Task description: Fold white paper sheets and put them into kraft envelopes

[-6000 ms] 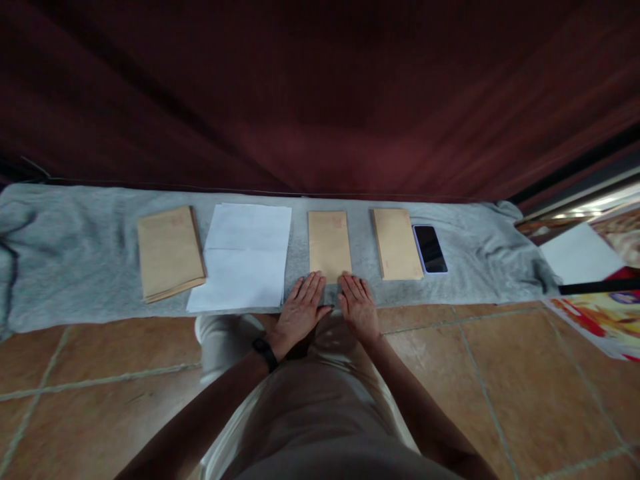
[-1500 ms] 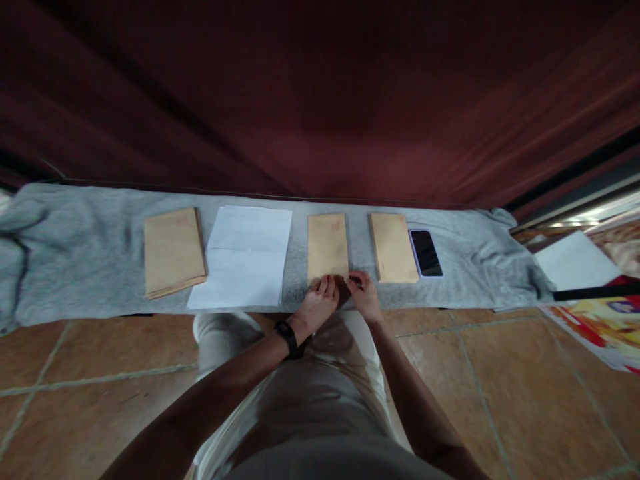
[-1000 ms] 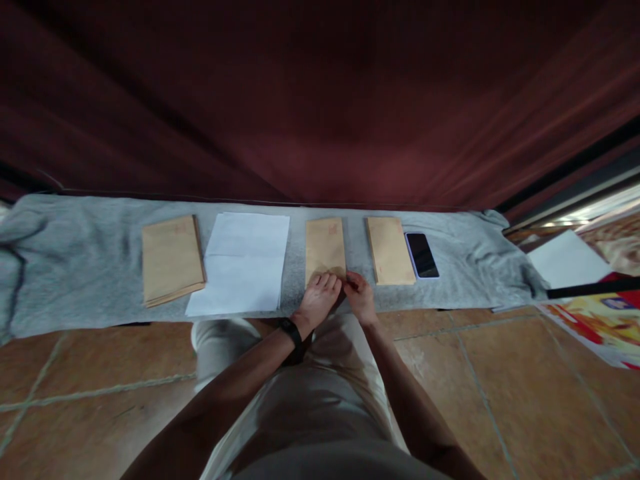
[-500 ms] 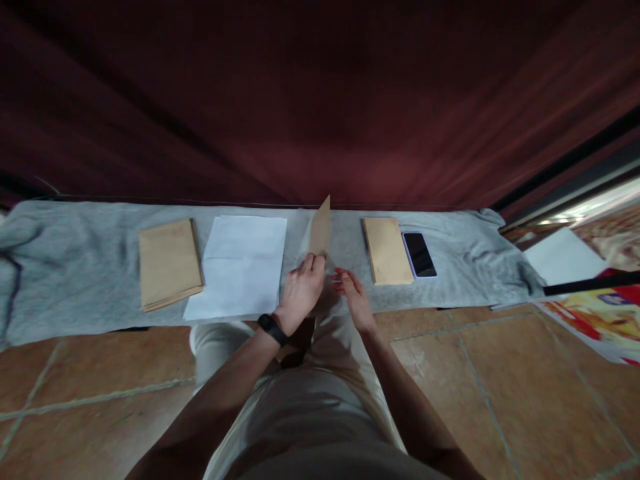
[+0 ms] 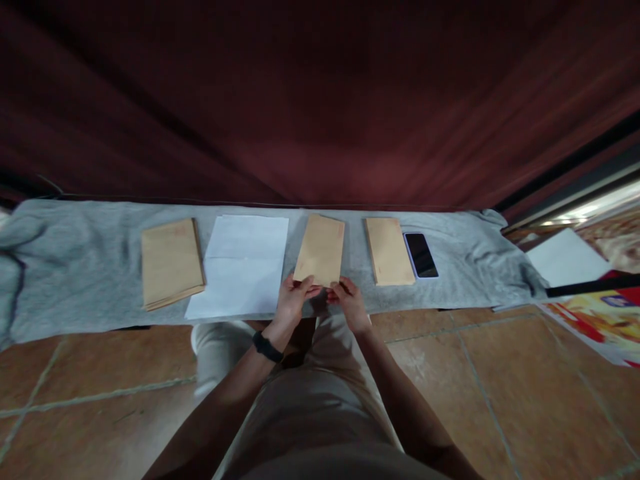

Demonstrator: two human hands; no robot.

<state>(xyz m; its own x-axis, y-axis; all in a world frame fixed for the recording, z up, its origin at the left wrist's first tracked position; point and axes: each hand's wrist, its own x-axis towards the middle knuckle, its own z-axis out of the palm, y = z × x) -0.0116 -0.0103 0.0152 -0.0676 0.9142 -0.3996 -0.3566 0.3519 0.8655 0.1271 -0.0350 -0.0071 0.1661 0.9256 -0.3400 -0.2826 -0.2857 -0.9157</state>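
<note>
Both forearms reach forward from the lap and converge. The left hand (image 5: pixel 293 298), a dark band on its wrist, and the right hand (image 5: pixel 349 301) sit close side by side, fingers curled and thumbs on top, each pinching the near edge of a brown envelope (image 5: pixel 320 249)

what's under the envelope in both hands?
Grey cloth shows around the envelope that the left hand and right hand hold by its near edge. Whatever lies directly beneath it is covered.
</note>
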